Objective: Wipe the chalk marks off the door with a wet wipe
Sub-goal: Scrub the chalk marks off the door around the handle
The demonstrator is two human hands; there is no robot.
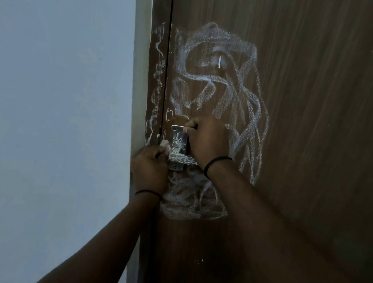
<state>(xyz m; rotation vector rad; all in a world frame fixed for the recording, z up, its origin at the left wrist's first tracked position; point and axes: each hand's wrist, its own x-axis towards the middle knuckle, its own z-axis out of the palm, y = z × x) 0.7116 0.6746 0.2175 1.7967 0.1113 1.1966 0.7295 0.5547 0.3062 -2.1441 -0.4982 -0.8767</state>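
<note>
Brown wood-grain door fills the field ahead of me, carrying heavy white chalk marks that run mostly above my right hand and off to its right side, with a second scribbled patch below both wrists. Further chalk lies on the door frame, above my left hand. Chalk scrawl is also noted on the metal handle plate, which sits between my two hands. My right hand is curled at the plate's upper right edge, fingers bent inward against the metal; whether it pinches anything I cannot tell. My left hand is closed beside the plate's lower left, at the frame edge, and a small pale piece shows at its fingertips, which I judge to be the wet wipe, though it is too small to confirm. Assessment: the wipe sits just left of the plate, touching or nearly touching it, so the left hand is nearer to the plate's scrawl and to the frame marks. The main body of chalk stands tall, its long axis roughly vertical, rising up and to the right from the wipe. Clearing it calls for travel upward and rightward across the panel. Nearly all marks appear uncleared.
</note>
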